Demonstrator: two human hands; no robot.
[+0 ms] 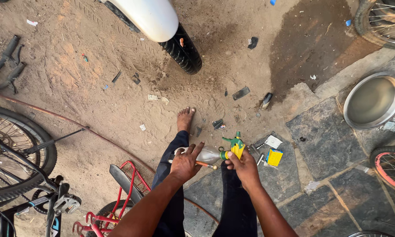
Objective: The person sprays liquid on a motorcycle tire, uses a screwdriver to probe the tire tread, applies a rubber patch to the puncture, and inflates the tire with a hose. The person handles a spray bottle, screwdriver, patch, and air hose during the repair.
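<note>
Head view, looking straight down past the knees: both hands meet at lower centre over a clear plastic spray bottle (208,154) lying roughly horizontal across the lap. Left hand (185,163) is spread over the bottle's base end, fingers loosely wrapped, with a thin orange-handled tool (205,165) poking out from under the palm toward the right; looks pinned there so it stays within reach. Right hand (245,167) is clenched on the neck just below the green-and-yellow trigger head (235,145), thumb up against it, which steadies the nozzle end while the other hand braces the body. Bare foot (185,118) rests on the sand just above the hands. Small yellow box (274,157) and a few metal bits sit on the stone slab right of the bottle, close enough to grab. Steel basin (374,100) is well apart at right edge; motorcycle tyre (183,50) upper centre; red bicycle frame (127,184) lower left.
</note>
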